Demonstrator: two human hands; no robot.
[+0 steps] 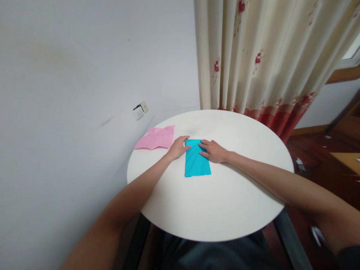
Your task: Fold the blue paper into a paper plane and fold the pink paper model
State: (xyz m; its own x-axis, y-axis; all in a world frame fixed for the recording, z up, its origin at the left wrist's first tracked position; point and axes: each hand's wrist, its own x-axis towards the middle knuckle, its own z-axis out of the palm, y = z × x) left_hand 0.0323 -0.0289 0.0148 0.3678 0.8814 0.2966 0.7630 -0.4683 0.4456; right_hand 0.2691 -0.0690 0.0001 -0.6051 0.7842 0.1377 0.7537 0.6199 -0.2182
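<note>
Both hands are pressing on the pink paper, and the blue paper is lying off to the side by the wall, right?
Not quite, the colours are swapped. In the head view the left hand and right hand press on the blue paper, and the pink paper lies off to the side by the wall, on the round table.
</note>
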